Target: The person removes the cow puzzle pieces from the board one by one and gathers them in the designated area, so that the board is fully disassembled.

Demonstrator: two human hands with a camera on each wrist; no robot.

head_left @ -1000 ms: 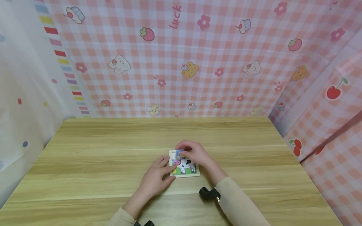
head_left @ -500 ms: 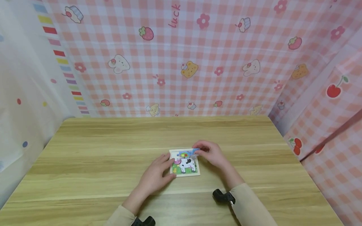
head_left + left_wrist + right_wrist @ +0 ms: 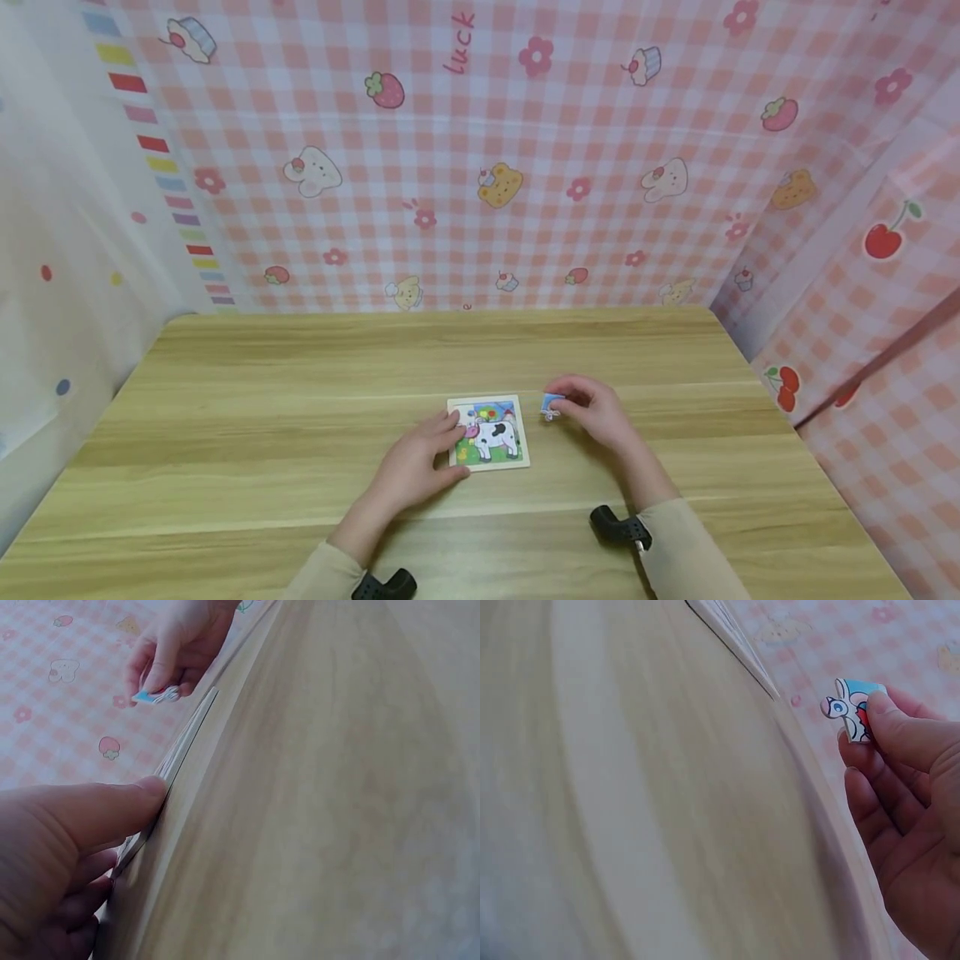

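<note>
A small cow jigsaw puzzle (image 3: 496,433) in a pale wooden frame lies on the table, with a bare patch at its upper left. My left hand (image 3: 420,458) holds the puzzle's left side, thumb at the lower left corner and fingers over the left edge. In the left wrist view, its thumb (image 3: 112,814) presses on the frame's edge. To the right of the puzzle, my right hand (image 3: 596,414) pinches a puzzle piece (image 3: 856,712) between thumb and fingers. The piece is light blue with white and red parts and a rounded knob.
The wood-grain table (image 3: 300,375) extends around the puzzle on every side. Behind it hangs a pink checked curtain (image 3: 435,150). Black wrist-worn devices show below each hand, one at the right sleeve (image 3: 618,527) and one at the left (image 3: 385,585).
My right hand has moved from above the puzzle's upper part to the right, off the frame, carrying the puzzle piece. My left hand has stayed at the puzzle's left side.
</note>
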